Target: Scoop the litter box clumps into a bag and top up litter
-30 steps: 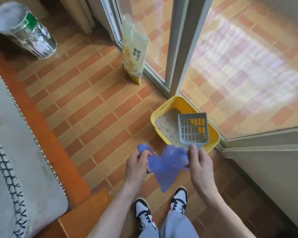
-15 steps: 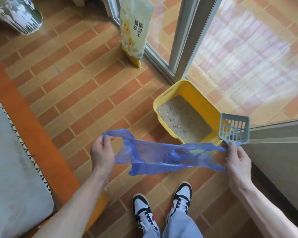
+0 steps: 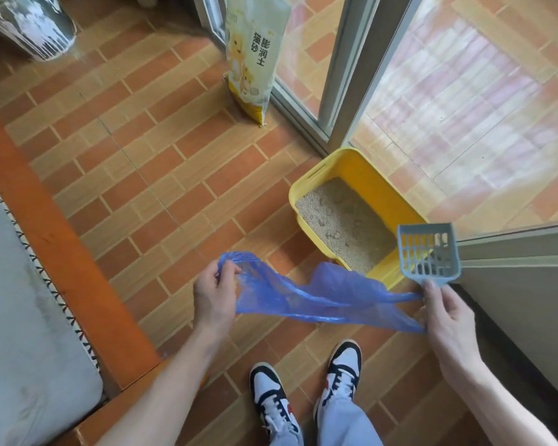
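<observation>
At far left, item one: a grey fabric mat with dark stitched edging (image 3: 23,317), lying against an orange floor border, outside my working area. Item two: a silver cylindrical can (image 3: 29,24) at the top left corner, apart from everything else.

Item three: my left hand (image 3: 214,291), fingers and thumb pinching one handle of a thin translucent blue plastic bag (image 3: 306,294). I hold it out wide, I judge, to pull the mouth apart for receiving clumps.

Item four: a tall white-and-yellow printed litter sack (image 3: 253,56), propped upright against the sliding-door frame, near enough for the top-up step.

Item five: a yellow rectangular plastic litter box (image 3: 364,175), set on the brick-patterned tiles in the corner by the glass door. Pale granular litter (image 3: 342,220) with several lumps fills its floor; nothing is scooped yet, by my reading.

Item six: my right hand (image 3: 448,312), curled round the handle of a grey slotted plastic scoop (image 3: 427,255) and apparently pinching the bag's other end, so both tools stay just beside the box.
</observation>
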`<state>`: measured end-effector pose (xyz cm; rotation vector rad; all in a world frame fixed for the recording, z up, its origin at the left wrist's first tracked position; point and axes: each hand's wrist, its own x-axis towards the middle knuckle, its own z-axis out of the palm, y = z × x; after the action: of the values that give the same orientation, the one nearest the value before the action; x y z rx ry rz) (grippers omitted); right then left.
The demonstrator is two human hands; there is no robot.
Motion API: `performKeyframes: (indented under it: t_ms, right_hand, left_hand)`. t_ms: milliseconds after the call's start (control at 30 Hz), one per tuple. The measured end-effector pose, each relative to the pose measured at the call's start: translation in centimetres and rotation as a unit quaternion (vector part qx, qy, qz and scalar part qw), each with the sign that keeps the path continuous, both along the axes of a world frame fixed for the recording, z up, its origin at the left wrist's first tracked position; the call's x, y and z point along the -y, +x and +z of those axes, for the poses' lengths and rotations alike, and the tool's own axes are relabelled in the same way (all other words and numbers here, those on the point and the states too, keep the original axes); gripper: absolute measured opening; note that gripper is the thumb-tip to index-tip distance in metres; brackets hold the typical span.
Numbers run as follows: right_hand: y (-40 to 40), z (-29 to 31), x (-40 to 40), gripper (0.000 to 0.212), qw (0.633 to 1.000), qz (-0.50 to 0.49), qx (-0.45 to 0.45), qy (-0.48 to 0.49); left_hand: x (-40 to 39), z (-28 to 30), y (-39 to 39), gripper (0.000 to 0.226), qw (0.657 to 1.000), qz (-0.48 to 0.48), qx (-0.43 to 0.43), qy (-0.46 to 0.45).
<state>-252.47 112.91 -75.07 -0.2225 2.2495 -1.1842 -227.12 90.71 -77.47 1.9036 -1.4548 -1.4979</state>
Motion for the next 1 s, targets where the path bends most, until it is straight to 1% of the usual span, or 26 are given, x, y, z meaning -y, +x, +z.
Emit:
performKeyframes:
  t_ms: [100,200,233,300,367,400,433,500,567,600,700,767,833,900,967,1000]
  right_hand:
    - [1.1,-1.0,-0.8,0.03,0.999,0.048,0.012,0.022]
    - [1.5,-2.8,-1.2,0.029,0.993,0.091,-0.003,0.071]
    - [1.6,-3.3,-1.3,0.032,0.991,0.103,-0.016,0.084]
    - [1.7,-4.2,-1.3,0.04,0.984,0.128,-0.075,0.1]
    - [2.1,-4.1,-0.5,0.04,0.975,0.15,-0.132,0.095]
    - [2.5,-3.9,0.1,0.035,0.976,0.152,-0.133,0.079]
    - [2.9,-3.5,1.0,0.028,0.981,0.151,-0.107,0.057]
    - [3.7,-3.9,2.9,0.02,0.981,0.169,-0.079,0.056]
    - [4.1,-5.8,4.8,0.013,0.967,0.222,-0.092,0.083]
    - [4.3,-7.0,5.9,0.013,0.959,0.246,-0.093,0.103]
    - [5.0,-11.3,9.9,0.028,0.938,0.304,-0.088,0.139]
    - [6.0,-13.9,12.8,0.03,0.927,0.34,-0.068,0.142]
    - [6.9,-16.6,14.9,0.027,0.908,0.384,-0.069,0.154]
    - [7.2,-18.9,16.3,0.02,0.882,0.422,-0.11,0.178]
    - [7.0,-20.2,16.9,0.01,0.868,0.43,-0.143,0.205]
    - [6.7,-20.3,17.0,0.012,0.863,0.428,-0.156,0.216]
  left_hand:
    - [-0.5,-0.5,-0.8,0.025,0.998,-0.021,-0.027,0.048]
    - [-0.8,-1.3,-1.5,0.025,0.996,-0.029,-0.038,0.069]
    - [-0.9,-1.6,-1.6,0.025,0.996,-0.03,-0.037,0.072]
    - [-0.9,-2.4,-1.8,0.026,0.995,-0.033,-0.038,0.08]
    - [-0.9,-3.3,-1.8,0.027,0.995,-0.04,-0.039,0.087]
    - [-0.9,-3.6,-1.8,0.028,0.994,-0.045,-0.038,0.089]
    - [-0.9,-4.0,-1.9,0.028,0.994,-0.047,-0.036,0.091]
    - [-0.8,-4.4,-1.9,0.028,0.994,-0.046,-0.034,0.092]
    - [-0.5,-4.7,-1.9,0.027,0.994,-0.055,-0.031,0.093]
    - [-0.4,-4.8,-1.8,0.026,0.993,-0.063,-0.032,0.097]
    - [0.1,-5.0,-1.6,0.025,0.987,-0.094,-0.056,0.114]
    - [0.6,-5.1,-1.5,0.024,0.982,-0.114,-0.08,0.13]
    - [1.0,-5.2,-1.4,0.023,0.976,-0.123,-0.098,0.154]
    - [1.4,-5.2,-1.1,0.021,0.972,-0.126,-0.105,0.167]
    - [1.8,-5.4,-0.5,0.016,0.977,-0.138,-0.081,0.143]
    - [2.0,-5.7,-0.1,0.018,0.981,-0.149,-0.04,0.115]
